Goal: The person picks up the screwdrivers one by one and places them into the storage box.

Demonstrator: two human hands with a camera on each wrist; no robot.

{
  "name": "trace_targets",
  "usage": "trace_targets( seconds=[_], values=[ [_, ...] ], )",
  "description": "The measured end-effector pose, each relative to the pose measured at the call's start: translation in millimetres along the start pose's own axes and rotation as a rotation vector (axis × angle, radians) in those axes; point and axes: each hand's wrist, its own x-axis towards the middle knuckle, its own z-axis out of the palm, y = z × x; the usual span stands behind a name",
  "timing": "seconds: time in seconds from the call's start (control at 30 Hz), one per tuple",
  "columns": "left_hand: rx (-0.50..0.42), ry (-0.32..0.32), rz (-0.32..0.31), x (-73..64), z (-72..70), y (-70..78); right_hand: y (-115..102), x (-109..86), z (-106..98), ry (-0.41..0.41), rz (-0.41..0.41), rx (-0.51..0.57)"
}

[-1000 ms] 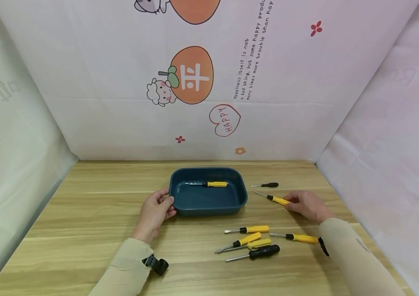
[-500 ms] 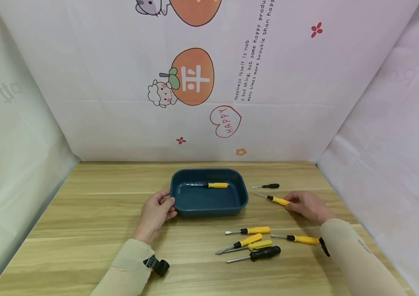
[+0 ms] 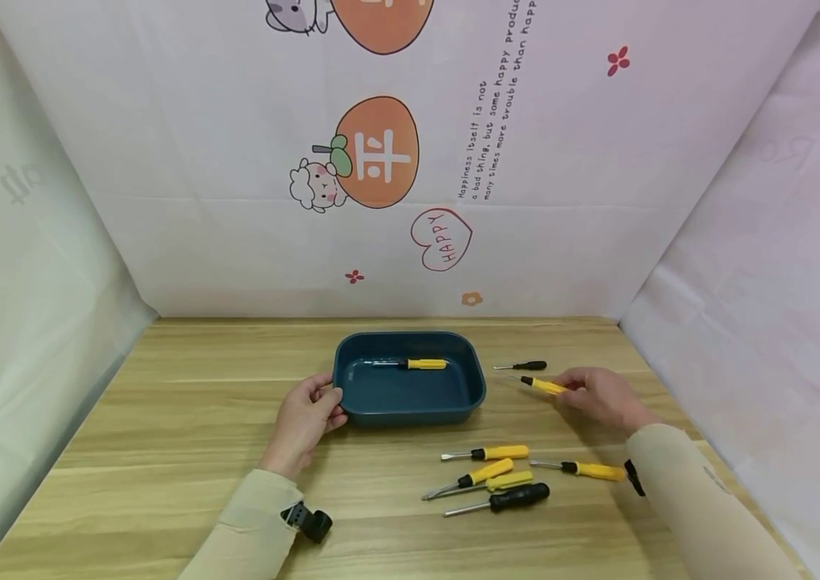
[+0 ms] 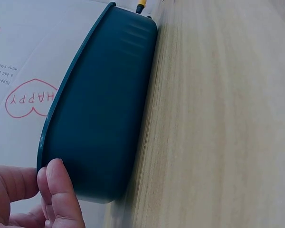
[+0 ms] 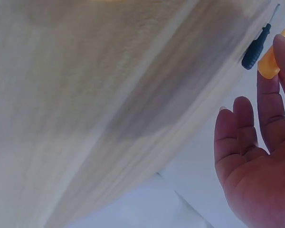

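My left hand (image 3: 304, 419) pinches the left end of a dark teal plastic tray (image 3: 410, 418), thumb on the rim and fingers outside, as the left wrist view also shows. In the tray lies one yellow-handled screwdriver (image 3: 426, 364). To the right of the tray, my right hand (image 3: 602, 399) pinches the handle end of another yellow screwdriver (image 3: 544, 387), its shaft pointing left toward the tray. In the right wrist view, thumb and index finger hold that yellow handle (image 5: 269, 67) while the other fingers stay loose. Just behind it lies a small black screwdriver (image 3: 529, 366).
In front of the tray, several screwdrivers lie on the wooden table (image 3: 163, 451): a yellow one (image 3: 506, 453), two crossing yellow ones, a larger black one (image 3: 520, 497), and a yellow one (image 3: 598, 470) near the right sleeve. A printed white cloth (image 3: 236, 258) stands behind.
My right hand has raised the yellow screwdriver slightly and shifted it a little toward the back. The left hand and the tray have stayed in place.
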Motion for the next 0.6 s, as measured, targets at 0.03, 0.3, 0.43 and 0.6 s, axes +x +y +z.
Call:
trace_targets(
  seconds=[0.03,0.3,0.43,0.6],
  values=[
    [-0.001,0.001,0.001,-0.2,0.2,0.0,-1,0.0,-1,0.002,0.004,0.004],
    [-0.008,0.007,0.001,0.2,0.4,-0.6,-15,-0.1,-8,0.015,-0.007,0.027],
    [-0.014,0.007,0.000,0.4,0.3,-0.6,-21,2.3,-11,0.025,-0.043,0.020],
    [-0.016,0.002,0.000,1.2,0.4,-1.1,-27,6.0,-13,0.017,-0.052,0.012]
  ],
)
